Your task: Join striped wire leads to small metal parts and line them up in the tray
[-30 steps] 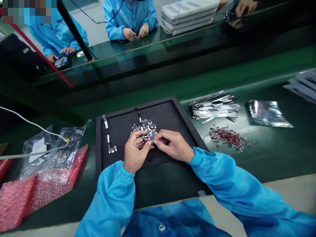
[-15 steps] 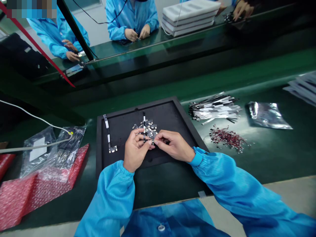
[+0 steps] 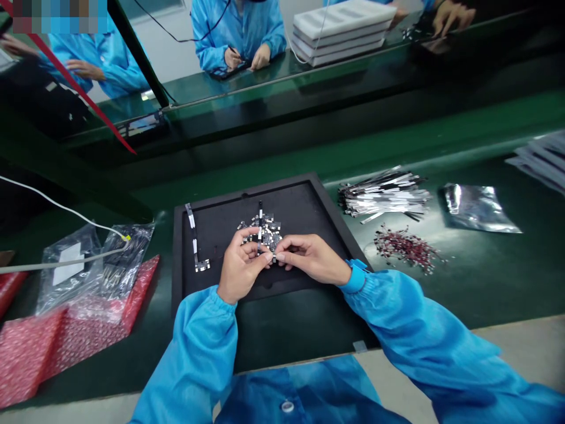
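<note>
Counting one black tray (image 3: 300, 203), one strip-and-board assembly (image 3: 202, 265) at its left side, one pile of boards (image 3: 271, 226) near its middle and, to the right, one heap of flat strips (image 3: 384, 195), one heap of red-wired parts (image 3: 406, 246) and one silver bag (image 3: 481, 207). Finding one small part (image 3: 274, 258) between the closely pinched fingertips of left hand (image 3: 241, 265) and right hand (image 3: 314, 259), above the tray's near side. Noting green bench (image 3: 485, 277) beneath, at least three co-workers (image 3: 241, 35) beyond.

Left of left grip (image 3: 242, 265): pinkish-red plastic bubble-wrap sheeting (image 3: 88, 338). Far beyond right grip (image 3: 315, 260): stacked white rectangular foam-like trays (image 3: 339, 29).
</note>
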Action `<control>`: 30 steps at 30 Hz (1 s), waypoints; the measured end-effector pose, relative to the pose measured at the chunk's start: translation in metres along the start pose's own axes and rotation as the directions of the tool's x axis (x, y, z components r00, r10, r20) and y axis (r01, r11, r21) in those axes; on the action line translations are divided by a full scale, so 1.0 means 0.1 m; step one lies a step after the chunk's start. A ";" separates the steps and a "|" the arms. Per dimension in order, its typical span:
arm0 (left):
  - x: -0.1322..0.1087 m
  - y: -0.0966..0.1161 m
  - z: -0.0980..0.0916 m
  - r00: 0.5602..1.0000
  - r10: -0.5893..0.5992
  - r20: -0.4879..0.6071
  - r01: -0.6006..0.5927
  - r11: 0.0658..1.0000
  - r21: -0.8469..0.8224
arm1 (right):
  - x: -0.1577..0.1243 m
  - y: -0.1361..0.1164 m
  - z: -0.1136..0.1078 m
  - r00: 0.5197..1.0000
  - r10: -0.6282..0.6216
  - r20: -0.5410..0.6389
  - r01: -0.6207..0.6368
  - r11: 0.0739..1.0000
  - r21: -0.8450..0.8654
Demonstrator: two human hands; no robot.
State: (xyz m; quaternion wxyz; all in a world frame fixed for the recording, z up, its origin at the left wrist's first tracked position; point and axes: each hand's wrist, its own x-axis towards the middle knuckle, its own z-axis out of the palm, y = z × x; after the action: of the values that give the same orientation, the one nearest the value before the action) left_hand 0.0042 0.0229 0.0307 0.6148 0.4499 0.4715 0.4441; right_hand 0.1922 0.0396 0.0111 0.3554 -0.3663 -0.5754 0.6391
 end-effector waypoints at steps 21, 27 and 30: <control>-0.03 -0.01 0.05 0.999 -0.016 -0.031 0.017 0.998 0.053 | 0.03 0.05 -0.03 1.000 -0.012 -0.024 0.010 0.996 -0.092; -0.06 0.05 0.02 0.996 0.074 -0.053 -0.069 0.994 0.086 | 0.00 0.03 0.01 0.984 -0.120 -0.132 0.095 0.978 -0.184; -0.10 0.22 -0.14 0.960 0.231 -0.159 -0.200 0.962 0.186 | -0.01 0.03 0.02 0.950 -0.223 -0.219 0.171 0.958 -0.231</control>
State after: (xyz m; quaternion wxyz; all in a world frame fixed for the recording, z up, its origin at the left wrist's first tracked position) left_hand -0.0136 0.0198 0.0520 0.4774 0.5073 0.5088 0.5059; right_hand 0.1909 0.0373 0.0086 0.4449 -0.4177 -0.6254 0.4863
